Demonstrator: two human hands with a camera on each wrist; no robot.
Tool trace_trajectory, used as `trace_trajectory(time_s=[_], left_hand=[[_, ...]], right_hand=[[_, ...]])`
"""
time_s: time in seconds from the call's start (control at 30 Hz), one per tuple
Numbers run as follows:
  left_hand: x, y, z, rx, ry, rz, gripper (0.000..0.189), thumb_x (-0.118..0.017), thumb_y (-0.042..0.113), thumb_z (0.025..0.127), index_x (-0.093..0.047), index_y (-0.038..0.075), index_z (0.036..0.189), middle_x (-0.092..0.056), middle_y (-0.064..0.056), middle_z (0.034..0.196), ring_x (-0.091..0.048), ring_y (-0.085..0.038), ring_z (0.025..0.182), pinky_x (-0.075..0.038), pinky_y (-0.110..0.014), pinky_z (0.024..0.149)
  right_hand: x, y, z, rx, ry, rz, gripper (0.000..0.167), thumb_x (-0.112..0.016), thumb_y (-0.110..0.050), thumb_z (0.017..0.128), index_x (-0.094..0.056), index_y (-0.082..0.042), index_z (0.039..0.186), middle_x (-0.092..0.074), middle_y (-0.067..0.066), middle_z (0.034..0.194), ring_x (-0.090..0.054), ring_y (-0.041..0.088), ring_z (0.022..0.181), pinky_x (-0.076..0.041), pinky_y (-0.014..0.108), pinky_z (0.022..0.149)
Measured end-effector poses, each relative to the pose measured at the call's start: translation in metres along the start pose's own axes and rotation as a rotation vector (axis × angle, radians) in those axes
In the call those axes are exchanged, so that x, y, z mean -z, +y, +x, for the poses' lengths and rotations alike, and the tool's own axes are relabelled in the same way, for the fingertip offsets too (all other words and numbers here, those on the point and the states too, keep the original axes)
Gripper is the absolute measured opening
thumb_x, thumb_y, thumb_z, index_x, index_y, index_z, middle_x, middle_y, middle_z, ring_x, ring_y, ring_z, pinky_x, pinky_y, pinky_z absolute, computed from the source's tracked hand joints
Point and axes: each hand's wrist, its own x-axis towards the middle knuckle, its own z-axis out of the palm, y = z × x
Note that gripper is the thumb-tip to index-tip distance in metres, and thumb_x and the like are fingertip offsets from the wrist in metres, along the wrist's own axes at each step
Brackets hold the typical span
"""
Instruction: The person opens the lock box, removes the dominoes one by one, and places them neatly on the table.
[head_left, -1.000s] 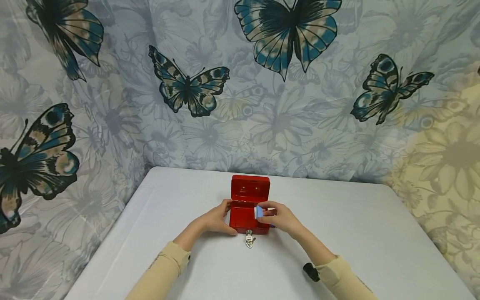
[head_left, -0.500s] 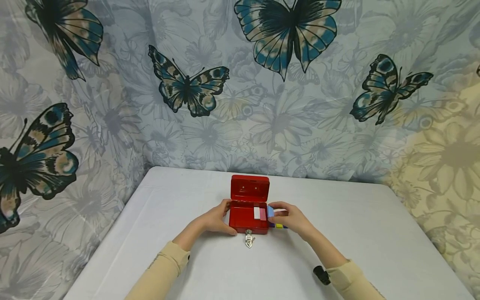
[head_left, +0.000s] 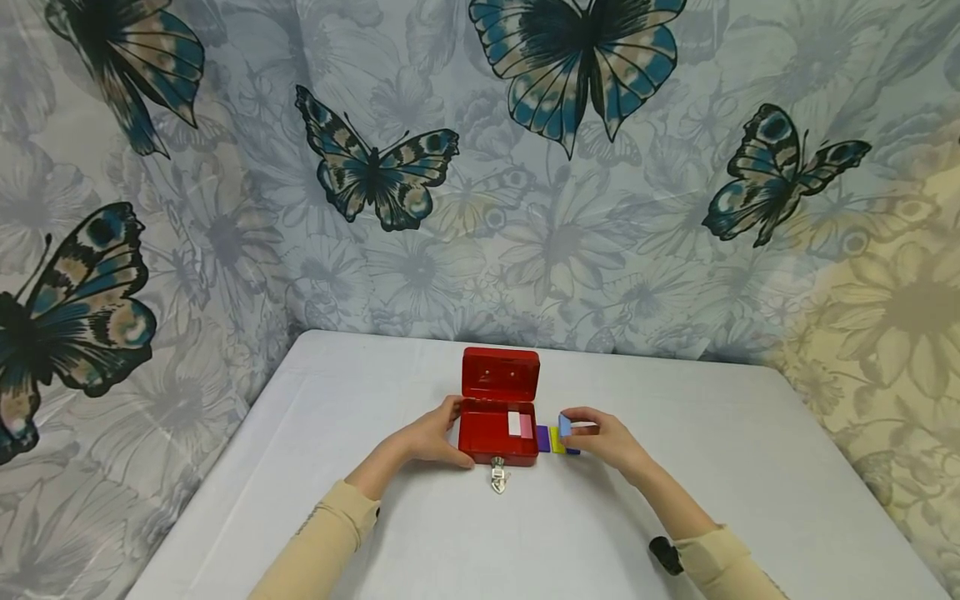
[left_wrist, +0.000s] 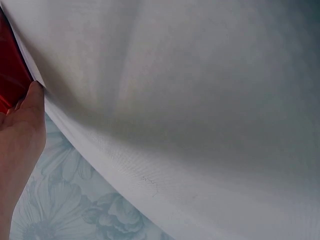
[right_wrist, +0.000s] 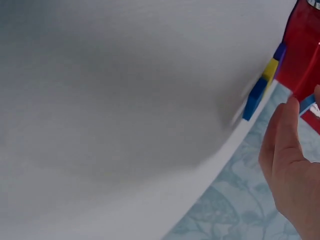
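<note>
A light blue block (head_left: 564, 427) is held just above the bench (head_left: 360, 367), to the right of an uplidded red box (head_left: 480, 442), and is pinched between the thumb and fingers of the right hand (head_left: 609, 439), which are parted only by the block itself. Beneath and beside it, a purple block (head_left: 543, 438), a yellow block (head_left: 557, 440) and a dark blue block (head_left: 573, 452) are set in a row running rightward from the box; the dark blue one is partly hidden. Inside the box, a white block (head_left: 513, 423) and a pink block (head_left: 526, 426) are placed side by side toward the right. The box's left side is spanned and held by the left hand (head_left: 431, 437), thumb at the front corner, fingers at the rear. A padlock (head_left: 498, 477) is seen at the box's front. The bench is backed by butterfly-patterned hangings (head_left: 420, 275).
</note>
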Motion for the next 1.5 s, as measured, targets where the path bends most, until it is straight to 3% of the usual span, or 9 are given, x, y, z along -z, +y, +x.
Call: trace_trajectory(time_s=[0.27,0.63,0.9,1.17,1.5], left_hand=[[0.001,-0.001,-0.001,-0.007,0.004,-0.006,0.101,-0.088,0.023,0.070,-0.024,0.001,0.145,-0.040,-0.015,0.146,-0.038,-0.032,0.137,-0.035,-0.043,0.111],[0.001,0.001,0.000,-0.002,-0.001,-0.011,0.100,-0.088,0.022,0.071,-0.024,0.002,0.146,-0.040,-0.015,0.146,-0.038,-0.032,0.137,-0.035,-0.042,0.111],[0.002,0.003,-0.001,-0.006,-0.002,-0.018,0.099,-0.087,0.020,0.071,-0.024,0.002,0.145,-0.041,-0.015,0.145,-0.038,-0.033,0.137,-0.035,-0.043,0.111],[0.002,0.001,0.000,-0.005,-0.006,-0.017,0.100,-0.087,0.022,0.072,-0.024,0.002,0.146,-0.041,-0.015,0.146,-0.038,-0.032,0.137,-0.034,-0.042,0.112],[0.003,0.002,0.000,0.007,-0.005,-0.020,0.100,-0.088,0.023,0.071,-0.024,0.003,0.146,-0.040,-0.015,0.146,-0.038,-0.032,0.137,-0.034,-0.043,0.111]], right_hand=[[0.011,0.011,-0.002,-0.016,-0.003,-0.056,0.052,-0.075,-0.022,0.086,-0.058,-0.003,0.131,-0.058,0.017,0.127,-0.060,0.025,0.106,-0.055,0.036,0.086],[0.023,0.026,0.002,-0.035,0.002,-0.148,0.055,-0.081,-0.023,0.080,-0.061,-0.004,0.127,-0.063,0.010,0.110,-0.058,0.022,0.097,-0.053,0.033,0.081],[0.027,0.026,0.004,0.031,-0.021,-0.229,0.052,-0.081,-0.018,0.079,-0.061,-0.001,0.124,-0.062,0.007,0.099,-0.055,0.020,0.087,-0.047,0.027,0.071],[0.029,0.027,0.006,0.197,-0.053,-0.287,0.046,-0.080,-0.009,0.077,-0.062,0.006,0.117,-0.061,0.010,0.097,-0.055,0.018,0.081,-0.049,0.025,0.064],[0.027,0.030,0.008,0.193,-0.046,-0.307,0.044,-0.081,-0.005,0.077,-0.064,0.002,0.117,-0.057,0.014,0.107,-0.055,0.021,0.084,-0.050,0.024,0.063]])
